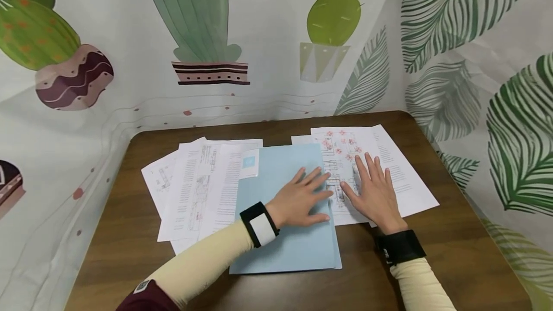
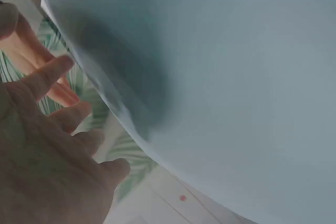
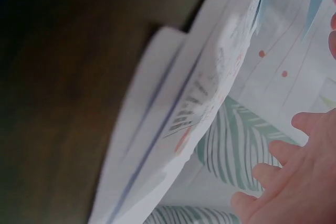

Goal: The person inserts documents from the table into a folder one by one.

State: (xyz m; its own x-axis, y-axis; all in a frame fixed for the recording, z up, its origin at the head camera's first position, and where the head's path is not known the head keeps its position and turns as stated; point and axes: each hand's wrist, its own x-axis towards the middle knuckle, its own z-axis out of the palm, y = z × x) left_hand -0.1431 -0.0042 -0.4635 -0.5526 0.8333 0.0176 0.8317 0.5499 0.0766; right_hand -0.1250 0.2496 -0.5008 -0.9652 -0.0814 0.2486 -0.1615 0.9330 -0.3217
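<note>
A light blue folder (image 1: 285,253) with a white label (image 1: 249,163) at its upper left lies mid-table. Over its right half my left hand (image 1: 298,200) is spread, fingers straight, fingertips at the folder's right edge. In the left wrist view that hand (image 2: 47,150) shows nothing in its fingers, and a shadow falls on the blue cover. My right hand (image 1: 376,198) is spread palm down over printed sheets (image 1: 412,188) right of the folder, some bearing red marks. These sheets partly slip behind the folder's edge. The right wrist view shows their edges stacked unevenly beside the spread fingers (image 3: 283,153).
More printed sheets (image 1: 186,205) overlap at odd angles left of the folder, partly covered by it. All the papers lie on a brown wooden table (image 1: 116,239) with rounded corners. Behind it hangs a white cloth (image 1: 272,28) printed with cacti and leaves.
</note>
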